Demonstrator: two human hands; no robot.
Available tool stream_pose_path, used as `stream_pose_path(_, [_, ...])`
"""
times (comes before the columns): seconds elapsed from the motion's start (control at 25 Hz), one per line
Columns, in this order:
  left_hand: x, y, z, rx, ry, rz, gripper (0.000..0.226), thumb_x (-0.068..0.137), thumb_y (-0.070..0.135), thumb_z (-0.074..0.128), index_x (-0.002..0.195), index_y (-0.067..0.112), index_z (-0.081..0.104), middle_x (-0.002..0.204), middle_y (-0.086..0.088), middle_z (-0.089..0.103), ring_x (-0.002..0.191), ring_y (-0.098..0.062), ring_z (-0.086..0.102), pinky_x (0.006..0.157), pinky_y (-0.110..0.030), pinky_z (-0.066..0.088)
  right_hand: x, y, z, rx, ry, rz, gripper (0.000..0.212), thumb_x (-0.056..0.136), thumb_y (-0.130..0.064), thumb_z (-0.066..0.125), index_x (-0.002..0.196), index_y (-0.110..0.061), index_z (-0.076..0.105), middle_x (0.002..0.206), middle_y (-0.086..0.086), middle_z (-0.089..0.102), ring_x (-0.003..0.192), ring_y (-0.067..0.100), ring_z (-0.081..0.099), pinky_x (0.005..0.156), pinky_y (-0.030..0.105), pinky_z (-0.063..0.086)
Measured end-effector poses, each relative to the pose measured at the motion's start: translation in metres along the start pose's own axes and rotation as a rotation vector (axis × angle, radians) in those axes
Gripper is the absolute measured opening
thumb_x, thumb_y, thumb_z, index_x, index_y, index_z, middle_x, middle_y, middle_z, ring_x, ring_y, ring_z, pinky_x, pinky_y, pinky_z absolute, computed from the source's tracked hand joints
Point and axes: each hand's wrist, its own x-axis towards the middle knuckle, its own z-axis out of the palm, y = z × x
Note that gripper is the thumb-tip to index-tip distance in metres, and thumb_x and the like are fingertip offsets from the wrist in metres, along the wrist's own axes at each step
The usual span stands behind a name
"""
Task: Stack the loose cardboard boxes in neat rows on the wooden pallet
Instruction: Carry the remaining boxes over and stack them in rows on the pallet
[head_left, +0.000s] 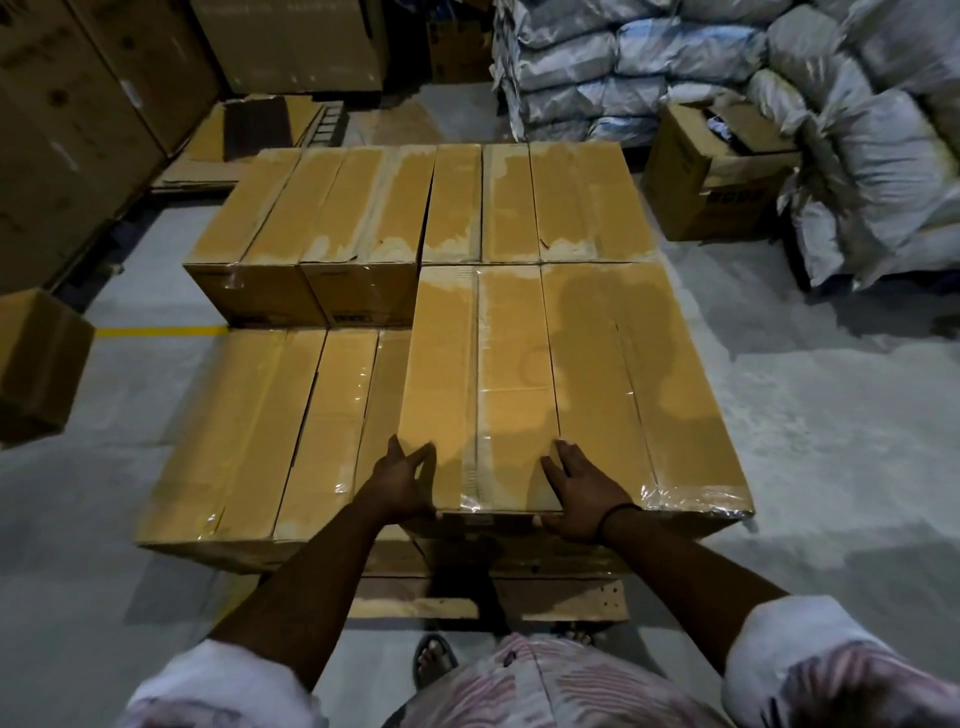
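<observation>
Taped brown cardboard boxes stand in rows on a wooden pallet (561, 603). The near left is one layer high (249, 426); the back and near right carry a second layer. The nearest top box (483, 374) lies in the near right row, beside another top box (639, 384). My left hand (402, 480) holds its near left corner, fingers flat on the top and thumb on the front face. My right hand (579, 493) holds its near right corner the same way, fingers spread on the top.
A loose box (36, 364) sits at the left edge. An open box (711, 171) stands at the back right beside stacked white sacks (857, 145). Tall cartons (78, 114) line the left wall. Flattened cardboard (254, 135) lies behind the pallet. Grey floor surrounds it.
</observation>
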Motion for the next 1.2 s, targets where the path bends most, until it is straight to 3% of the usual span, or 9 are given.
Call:
stream_pose_path(0.24, [0.010, 0.023, -0.016, -0.287, -0.046, -0.079, 0.086, 0.082, 0.041, 0.082, 0.154, 0.027, 0.037, 0.159, -0.014, 0.012, 0.138, -0.040, 0.039, 0.098, -0.031, 0.052, 0.006, 0.010, -0.008, -0.025, -0.032, -0.035, 0.102, 0.086, -0.061, 0.066, 0.162, -0.020, 0.010, 0.169, 0.014, -0.008, 0.156, 0.031, 0.002, 0.124, 0.039, 0.024])
stream_pose_path(0.36, [0.013, 0.022, -0.025, -0.427, 0.255, -0.141, 0.104, 0.086, 0.059, 0.070, 0.163, 0.028, 0.007, 0.169, -0.011, 0.001, 0.152, -0.036, 0.017, 0.118, -0.052, 0.033, 0.007, 0.014, -0.009, -0.031, -0.032, -0.052, 0.101, 0.087, -0.058, 0.067, 0.162, -0.020, 0.011, 0.169, 0.013, -0.007, 0.156, 0.031, 0.004, 0.123, 0.038, 0.026])
stream_pose_path(0.44, [0.019, 0.022, -0.026, -0.601, 0.442, -0.218, 0.092, 0.095, 0.055, 0.061, 0.163, 0.019, 0.009, 0.170, -0.012, -0.006, 0.153, -0.033, 0.014, 0.119, -0.052, 0.027, 0.007, 0.013, -0.010, -0.030, -0.031, -0.051, 0.099, 0.087, -0.056, 0.067, 0.161, -0.019, 0.013, 0.169, 0.013, -0.006, 0.156, 0.032, 0.006, 0.123, 0.040, 0.027])
stream_pose_path(0.52, [0.030, 0.031, -0.029, -0.779, 0.113, -0.216, 0.070, 0.100, 0.042, 0.060, 0.154, 0.009, 0.032, 0.168, -0.020, -0.004, 0.142, -0.036, 0.034, 0.110, -0.044, 0.037, 0.007, 0.013, -0.009, -0.025, -0.027, -0.042, 0.098, 0.087, -0.054, 0.068, 0.161, -0.018, 0.015, 0.169, 0.013, -0.006, 0.155, 0.032, 0.007, 0.122, 0.041, 0.029])
stream_pose_path(0.6, [0.035, 0.040, -0.041, -0.719, -0.198, -0.240, 0.084, 0.092, 0.051, 0.066, 0.156, 0.009, 0.030, 0.168, -0.016, 0.000, 0.146, -0.038, 0.029, 0.113, -0.043, 0.035, 0.007, 0.014, -0.009, -0.027, -0.030, -0.042, 0.097, 0.088, -0.052, 0.068, 0.161, -0.017, 0.015, 0.169, 0.013, -0.007, 0.156, 0.032, 0.007, 0.122, 0.039, 0.028])
stream_pose_path(0.64, [0.036, 0.039, -0.048, -0.677, -0.232, -0.222, 0.098, 0.086, 0.060, 0.068, 0.158, 0.010, 0.026, 0.168, -0.015, 0.006, 0.148, -0.037, 0.025, 0.116, -0.044, 0.032, 0.007, 0.014, -0.010, -0.030, -0.033, -0.048, 0.096, 0.089, -0.051, 0.068, 0.161, -0.017, 0.014, 0.169, 0.013, -0.007, 0.156, 0.031, 0.006, 0.122, 0.039, 0.027])
stream_pose_path(0.88, [0.031, 0.017, -0.025, -0.533, -0.110, -0.157, 0.120, 0.077, 0.066, 0.074, 0.162, 0.015, 0.005, 0.168, -0.006, -0.019, 0.153, -0.036, 0.013, 0.121, -0.049, 0.030, 0.006, 0.013, -0.011, -0.018, -0.025, -0.055, 0.092, 0.091, -0.048, 0.068, 0.161, -0.019, 0.016, 0.169, 0.011, -0.007, 0.156, 0.029, 0.007, 0.122, 0.036, 0.026])
stream_pose_path(1.04, [0.010, 0.012, 0.008, -0.296, -0.027, -0.073, 0.112, 0.091, 0.056, 0.066, 0.161, 0.019, -0.012, 0.163, -0.004, -0.034, 0.155, -0.033, -0.008, 0.126, -0.050, 0.015, 0.005, 0.014, -0.011, -0.022, -0.029, -0.052, 0.092, 0.091, -0.048, 0.067, 0.161, -0.019, 0.016, 0.169, 0.011, -0.007, 0.156, 0.029, 0.007, 0.122, 0.036, 0.027])
stream_pose_path(1.2, [-0.011, 0.006, 0.023, -0.185, 0.007, -0.054, 0.110, 0.091, 0.059, 0.064, 0.162, 0.020, -0.012, 0.164, -0.006, -0.033, 0.155, -0.033, -0.010, 0.126, -0.049, 0.015, 0.004, 0.012, -0.011, -0.029, -0.031, -0.048, 0.093, 0.089, -0.054, 0.066, 0.161, -0.019, 0.017, 0.169, 0.012, -0.003, 0.155, 0.030, 0.010, 0.120, 0.037, 0.030])
